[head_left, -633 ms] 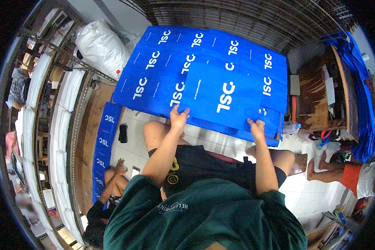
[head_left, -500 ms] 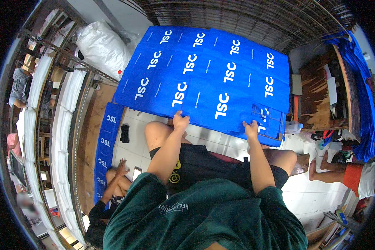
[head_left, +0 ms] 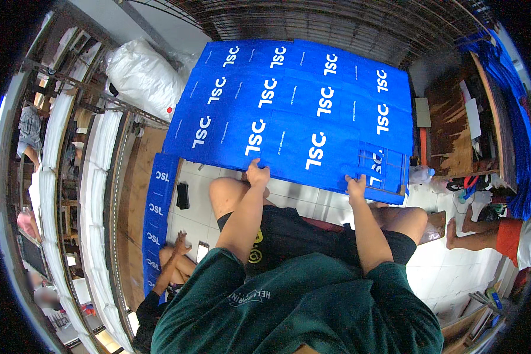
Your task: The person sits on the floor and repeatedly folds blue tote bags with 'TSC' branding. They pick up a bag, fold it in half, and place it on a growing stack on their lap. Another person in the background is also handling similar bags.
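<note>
A wide spread of blue printed fabric sheets with white lettering lies in front of me, its pieces side by side and overlapping. My left hand is closed on the near edge of the blue sheet, left of the middle, thumb on top and the other fingers mostly hidden. Farther right, my right hand pinches the same near edge. Just beside it, at the near right corner, a thin rectangular frame rests on the fabric, with blue and white print showing through it.
A long blue printed strip runs down the left, beside a black phone on the tiled floor. Another person's hand is at lower left. White stacks fill the left shelves. A clear bottle and another person's legs are at right.
The whole view has shifted slightly. Both my hands keep their hold on the near edge, and the blue sheets look much the same. The other person's hand at lower left has moved a little.
</note>
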`<state>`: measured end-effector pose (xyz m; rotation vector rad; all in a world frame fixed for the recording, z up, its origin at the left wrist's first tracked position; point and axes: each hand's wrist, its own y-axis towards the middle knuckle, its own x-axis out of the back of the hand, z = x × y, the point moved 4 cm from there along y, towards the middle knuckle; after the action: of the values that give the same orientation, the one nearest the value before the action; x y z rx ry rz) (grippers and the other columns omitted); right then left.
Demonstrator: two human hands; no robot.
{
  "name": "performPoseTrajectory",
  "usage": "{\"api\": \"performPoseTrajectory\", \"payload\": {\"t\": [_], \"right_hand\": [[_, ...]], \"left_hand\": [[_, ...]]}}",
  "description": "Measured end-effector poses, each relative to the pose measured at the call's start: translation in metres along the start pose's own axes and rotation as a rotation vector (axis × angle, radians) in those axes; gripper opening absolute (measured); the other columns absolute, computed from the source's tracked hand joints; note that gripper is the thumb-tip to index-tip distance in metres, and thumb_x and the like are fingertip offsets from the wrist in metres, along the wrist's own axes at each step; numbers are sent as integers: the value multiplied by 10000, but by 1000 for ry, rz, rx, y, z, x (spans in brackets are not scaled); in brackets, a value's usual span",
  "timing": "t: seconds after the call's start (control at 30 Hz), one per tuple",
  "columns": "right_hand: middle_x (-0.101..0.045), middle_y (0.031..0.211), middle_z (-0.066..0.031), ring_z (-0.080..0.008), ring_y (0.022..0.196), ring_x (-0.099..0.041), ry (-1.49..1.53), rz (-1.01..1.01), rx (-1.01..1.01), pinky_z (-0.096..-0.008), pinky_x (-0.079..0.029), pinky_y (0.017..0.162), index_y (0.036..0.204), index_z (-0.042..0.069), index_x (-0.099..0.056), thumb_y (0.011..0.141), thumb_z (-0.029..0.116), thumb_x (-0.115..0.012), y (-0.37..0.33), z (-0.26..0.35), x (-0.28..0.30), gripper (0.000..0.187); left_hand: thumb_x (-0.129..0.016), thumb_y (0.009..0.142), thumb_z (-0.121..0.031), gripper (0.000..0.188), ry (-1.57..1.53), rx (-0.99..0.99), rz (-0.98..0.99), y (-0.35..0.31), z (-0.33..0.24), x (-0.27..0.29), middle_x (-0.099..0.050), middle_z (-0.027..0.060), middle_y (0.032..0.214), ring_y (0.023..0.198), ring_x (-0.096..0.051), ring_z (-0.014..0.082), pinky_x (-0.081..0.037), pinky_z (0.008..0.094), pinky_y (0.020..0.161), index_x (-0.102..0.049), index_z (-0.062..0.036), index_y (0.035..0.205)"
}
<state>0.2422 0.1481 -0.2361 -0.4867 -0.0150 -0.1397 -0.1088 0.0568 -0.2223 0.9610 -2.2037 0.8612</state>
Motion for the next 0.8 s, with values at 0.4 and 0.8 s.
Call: {"api": "performPoseTrajectory", "payload": {"t": [0.4, 0.8], "right_hand": [[-537, 1013, -72, -172, 856, -529, -53, -88, -5, -319, -441, 679, 1206, 89, -370, 707, -28, -609, 1, -4, 2, 565], [-551, 879, -41, -125, 694, -504, 62, -149, -18, -279, -394, 600, 1145, 99, -417, 762, 89, -638, 18, -5, 25, 443]], "left_hand": [[-774, 586, -181, 520, 37, -25, -74, 7, 11, -4, -623, 174, 949, 859, -612, 296, -479, 373, 772, -579, -95, 1061], [-736, 622, -166, 460, -21, 18, -5, 10, 8, -8, -626, 172, 932, 918, -597, 313, -464, 385, 814, -574, -92, 1045]]}}
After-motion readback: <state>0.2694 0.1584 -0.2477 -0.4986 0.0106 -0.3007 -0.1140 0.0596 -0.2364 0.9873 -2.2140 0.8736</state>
